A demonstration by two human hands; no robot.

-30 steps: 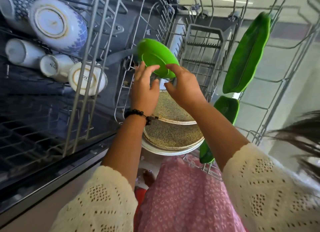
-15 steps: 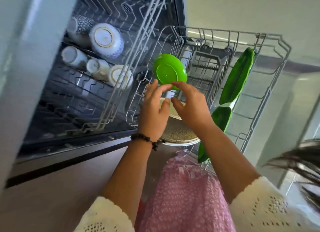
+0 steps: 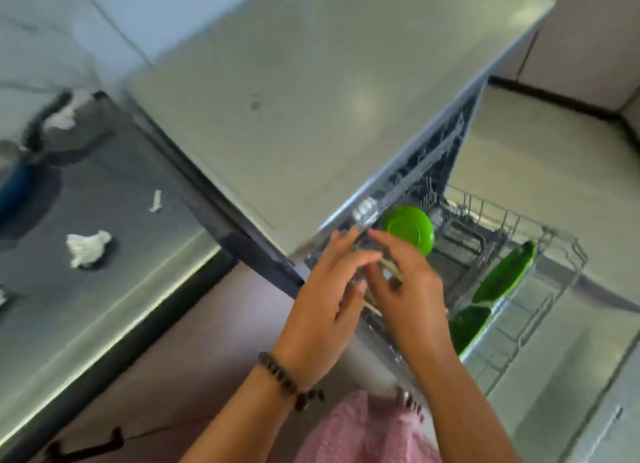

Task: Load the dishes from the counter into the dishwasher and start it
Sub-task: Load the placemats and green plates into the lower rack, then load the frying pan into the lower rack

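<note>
A round green plate (image 3: 410, 228) stands on edge in the pulled-out lower rack (image 3: 540, 275) of the dishwasher. Two long green leaf-shaped dishes (image 3: 504, 277) lean at the rack's right side. My left hand (image 3: 323, 303) and my right hand (image 3: 407, 296) hover close together just in front of the green plate, fingers relaxed and holding nothing. They cover the speckled plates behind them, of which only a thin edge (image 3: 391, 267) shows. The frame is motion-blurred.
The grey dishwasher top (image 3: 311, 92) fills the middle. To the left lies a dark counter (image 3: 114, 192) with crumpled white tissue (image 3: 86, 248), a small white scrap (image 3: 156, 201) and a blue object (image 3: 15, 196) at the edge. Pale floor lies at the right.
The view has pulled up and back, so the counter and dishwasher top now show. Both hands have drawn away from the green plate, which stays standing in the rack.
</note>
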